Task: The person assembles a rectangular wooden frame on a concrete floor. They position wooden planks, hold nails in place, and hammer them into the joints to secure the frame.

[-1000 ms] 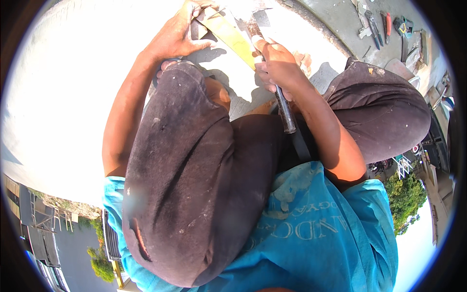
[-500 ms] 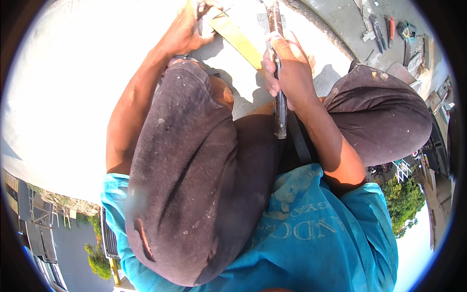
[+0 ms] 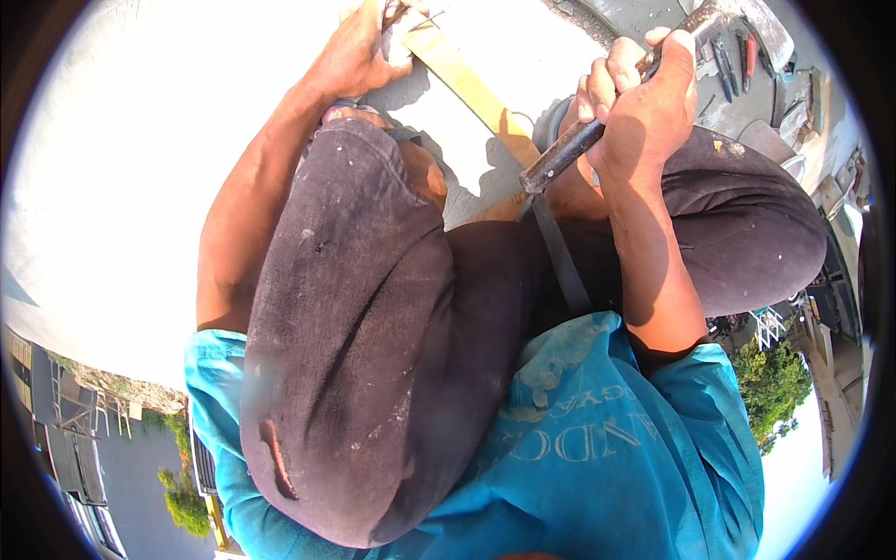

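Observation:
A yellow wooden strip (image 3: 462, 89) slants from the upper middle down toward my lap. My left hand (image 3: 364, 56) is closed at its far end, with a thin dark piece showing beside the fingers; the fingertips are partly lost at the upper edge. My right hand (image 3: 649, 107) is wrapped round the dark, round handle (image 3: 569, 154) of a tool, raised above my right shin. The tool's far end points to the upper right, toward a broad grey blade-like shape (image 3: 765, 33). A flat dark strip (image 3: 560, 257) lies between my thighs.
Pliers (image 3: 724, 70), a red-handled tool (image 3: 750, 54) and scraps lie on the concrete at the upper right. My bent knees (image 3: 345, 327) flank the work. Brightly sunlit ground (image 3: 131, 187) stretches out on the left.
My right hand has swung up and to the right with the tool, which has gone from upright to slanted. My left hand stays at the wooden strip's end.

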`<act>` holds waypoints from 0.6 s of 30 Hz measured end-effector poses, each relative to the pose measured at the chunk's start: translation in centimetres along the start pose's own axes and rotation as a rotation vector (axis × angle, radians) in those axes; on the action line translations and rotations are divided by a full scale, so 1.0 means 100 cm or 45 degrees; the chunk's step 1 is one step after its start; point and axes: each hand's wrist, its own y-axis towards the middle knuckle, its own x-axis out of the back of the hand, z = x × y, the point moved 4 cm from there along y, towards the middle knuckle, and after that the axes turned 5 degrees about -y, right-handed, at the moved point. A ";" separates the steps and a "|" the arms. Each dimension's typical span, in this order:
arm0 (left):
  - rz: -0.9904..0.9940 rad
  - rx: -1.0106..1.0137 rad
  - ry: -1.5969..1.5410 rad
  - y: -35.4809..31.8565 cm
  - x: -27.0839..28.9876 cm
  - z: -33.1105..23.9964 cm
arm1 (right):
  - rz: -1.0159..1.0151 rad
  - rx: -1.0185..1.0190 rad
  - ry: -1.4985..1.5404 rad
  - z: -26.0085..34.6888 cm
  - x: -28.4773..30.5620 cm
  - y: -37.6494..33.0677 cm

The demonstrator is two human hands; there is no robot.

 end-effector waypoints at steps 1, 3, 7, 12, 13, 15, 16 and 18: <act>-0.002 -0.007 0.005 -0.001 -0.001 0.002 | -0.088 0.042 -0.106 -0.002 0.009 -0.006; -0.006 -0.032 0.024 0.000 -0.002 0.006 | 0.008 -0.544 -0.777 -0.033 -0.022 -0.033; -0.050 -0.071 -0.054 0.001 0.003 -0.004 | 0.074 -0.681 -1.001 -0.031 -0.021 -0.026; -0.051 0.008 -0.028 -0.001 0.004 0.005 | -0.245 0.100 -0.517 0.028 -0.027 -0.017; -0.056 -0.025 -0.017 0.000 0.004 0.007 | -0.312 0.140 -0.483 0.022 -0.024 -0.023; -0.044 -0.102 0.002 0.005 0.002 0.002 | -0.024 -0.210 -1.259 -0.047 0.001 -0.033; -0.014 -0.069 -0.066 0.005 0.003 -0.002 | 0.030 -0.356 -1.337 -0.057 0.005 -0.037; 0.044 -0.008 -0.204 0.004 0.007 -0.016 | 0.075 -0.560 -1.207 -0.053 -0.004 -0.030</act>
